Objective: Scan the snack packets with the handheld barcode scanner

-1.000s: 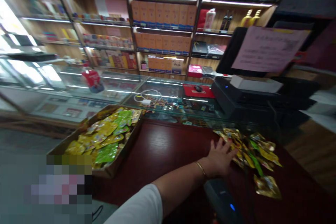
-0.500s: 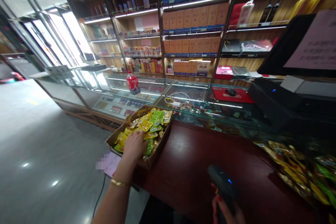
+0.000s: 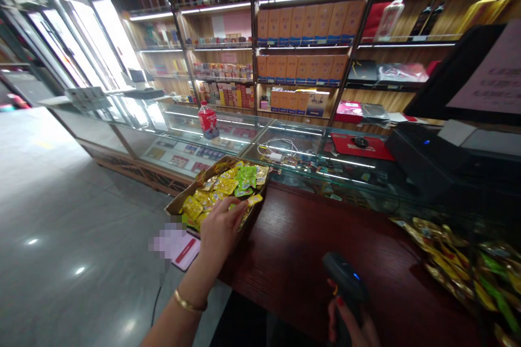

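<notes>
Head view: two bare hands at a dark red wooden counter [image 3: 291, 227], the left one forward over a box, the right one nearer the body.
Left hand: the left hand [image 3: 220, 223] has thumb and fingers drawn together, pinching one end of a yellow packet [image 3: 255, 199], which juts out past the fingertips on their right; a gold bracelet [image 3: 189, 302] circles the wrist.
Right hand: the right hand [image 3: 352, 322] is wrapped around the grip of a dark handheld scanner [image 3: 345, 275]; the scanner's head rises above the fingers and shows a blue light.
Box: a cardboard box [image 3: 176, 205] lies under and beyond the left hand, filled with yellow packets [image 3: 226, 185] and green packets [image 3: 246, 178].
Pile: gold, yellow and green packets [image 3: 445, 249] lie in a heap to the right of the right hand, apart from it.
Sign: a pink-and-white card [image 3: 186, 252], partly pixelated, is just left of the left hand, by the box's near side.
Glass case: beyond both hands, a glass display case [image 3: 240, 147] bears an upright red bottle [image 3: 208, 120], a white cable [image 3: 280, 146] and a red mat [image 3: 342, 146] with a black mouse [image 3: 360, 141].
</notes>
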The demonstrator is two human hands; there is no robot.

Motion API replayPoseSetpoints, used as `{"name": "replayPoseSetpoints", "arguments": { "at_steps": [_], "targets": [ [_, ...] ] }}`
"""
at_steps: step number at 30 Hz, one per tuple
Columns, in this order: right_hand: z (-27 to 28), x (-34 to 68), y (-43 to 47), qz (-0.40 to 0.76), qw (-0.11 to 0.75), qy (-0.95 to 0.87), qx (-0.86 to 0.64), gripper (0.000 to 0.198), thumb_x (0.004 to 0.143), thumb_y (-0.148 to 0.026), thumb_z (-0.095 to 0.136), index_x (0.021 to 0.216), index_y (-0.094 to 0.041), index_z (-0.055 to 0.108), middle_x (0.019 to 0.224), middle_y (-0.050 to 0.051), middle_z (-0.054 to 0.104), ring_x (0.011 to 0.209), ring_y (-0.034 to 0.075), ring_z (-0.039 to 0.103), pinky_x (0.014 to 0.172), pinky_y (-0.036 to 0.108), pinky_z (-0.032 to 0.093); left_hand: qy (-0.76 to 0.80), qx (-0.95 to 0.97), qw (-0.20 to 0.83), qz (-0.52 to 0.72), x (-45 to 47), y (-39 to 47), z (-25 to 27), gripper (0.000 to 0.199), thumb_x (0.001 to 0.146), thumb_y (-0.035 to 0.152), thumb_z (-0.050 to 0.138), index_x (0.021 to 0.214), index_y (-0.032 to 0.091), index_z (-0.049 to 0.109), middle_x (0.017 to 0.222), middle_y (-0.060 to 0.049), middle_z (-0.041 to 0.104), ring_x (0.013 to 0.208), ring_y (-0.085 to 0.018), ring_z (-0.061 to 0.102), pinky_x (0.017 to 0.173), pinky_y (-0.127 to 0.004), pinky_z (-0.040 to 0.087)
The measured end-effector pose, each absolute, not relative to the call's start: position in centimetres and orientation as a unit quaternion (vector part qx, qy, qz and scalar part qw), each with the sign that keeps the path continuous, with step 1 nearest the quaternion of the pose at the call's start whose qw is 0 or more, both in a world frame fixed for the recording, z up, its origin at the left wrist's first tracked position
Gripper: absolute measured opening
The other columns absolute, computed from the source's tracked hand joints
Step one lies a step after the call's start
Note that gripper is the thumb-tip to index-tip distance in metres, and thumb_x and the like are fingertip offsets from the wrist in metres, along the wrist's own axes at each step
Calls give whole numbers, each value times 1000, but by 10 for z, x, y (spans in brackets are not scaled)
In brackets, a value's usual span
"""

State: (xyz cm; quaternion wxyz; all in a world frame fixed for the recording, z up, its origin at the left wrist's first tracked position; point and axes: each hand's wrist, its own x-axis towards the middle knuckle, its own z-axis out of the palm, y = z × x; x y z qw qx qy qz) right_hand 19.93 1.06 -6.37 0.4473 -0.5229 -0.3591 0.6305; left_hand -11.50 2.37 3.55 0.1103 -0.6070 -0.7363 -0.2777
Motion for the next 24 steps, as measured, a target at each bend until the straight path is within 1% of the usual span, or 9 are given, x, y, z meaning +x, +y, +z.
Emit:
{"name": "replayPoseSetpoints", "arguments": {
  "at_steps": [5, 8, 11, 13, 14, 17, 19, 22, 24],
  "targets": [
    [-68, 199, 2, 613, 427, -401, -531, 59, 71, -70, 73, 95, -17, 69, 50, -6, 56, 40, 10, 49, 42, 22, 40, -559, -782, -41, -271, -74, 3, -24, 29, 98, 24, 50, 115, 33, 73, 112, -5, 72, 97, -19, 64, 82, -28, 56],
    [-70, 198, 4, 614, 401, -421, -534, 59, 68, -67, 77, 95, -16, 69, 57, -3, 64, 44, 13, 57, 46, 24, 47, -540, -785, -90, -290, -66, -3, -53, 29, 98, 20, 50, 113, 30, 73, 107, -6, 73, 103, -21, 63, 87, -32, 56],
    [-67, 190, 11, 616, 392, -413, -545, 64, 63, -63, 82, 104, -15, 69, 88, 9, 77, 68, 23, 72, 50, 26, 52, -532, -748, -70, -392, -58, -10, -63, 29, 98, 19, 50, 113, 29, 72, 108, -8, 73, 108, -22, 63, 92, -38, 56],
    [-61, 181, 15, 622, 401, -402, -539, 68, 62, -60, 84, 111, -17, 68, 110, 13, 76, 82, 27, 74, 51, 27, 54, -516, -729, -50, -447, -49, -14, -62, 29, 96, 19, 53, 115, 31, 72, 109, -7, 73, 110, -23, 63, 93, -40, 56],
    [-57, 177, 16, 630, 405, -394, -534, 69, 61, -59, 85, 112, -17, 67, 112, 12, 76, 83, 28, 74, 51, 27, 55, -508, -724, -45, -465, -43, -17, -60, 29, 95, 18, 55, 116, 32, 71, 109, -7, 73, 110, -23, 63, 93, -40, 56],
    [-46, 165, 19, 644, 425, -346, -534, 74, 55, -52, 90, 114, -17, 64, 93, 7, 79, 73, 26, 74, 55, 30, 57, -500, -708, -39, -497, -25, -21, -55, 33, 94, 14, 55, 114, 35, 71, 114, -5, 71, 115, -24, 61, 96, -42, 55],
    [-41, 161, 20, 640, 449, -308, -542, 79, 51, -47, 93, 117, -17, 62, 87, 4, 79, 74, 26, 75, 61, 31, 59, -540, -646, -44, -538, -14, -20, -52, 33, 92, 17, 57, 118, 34, 69, 132, -7, 62, 127, -27, 54, 104, -49, 50],
    [-36, 159, 21, 623, 484, -294, -539, 83, 50, -45, 93, 121, -18, 60, 94, 5, 79, 86, 29, 76, 70, 33, 61, -578, -477, -198, -632, 1, -13, -46, 52, 85, 36, 69, 134, 27, 57, 149, -13, 48, 136, -33, 48, 106, -50, 48],
    [-36, 160, 21, 606, 480, -338, -537, 77, 54, -45, 91, 119, -17, 62, 99, 6, 79, 91, 30, 75, 76, 35, 61, -538, -378, -400, -638, 10, -5, -41, 62, 79, 50, 73, 131, 20, 59, 134, -16, 63, 121, -32, 61, 95, -44, 55]
  ]
}}
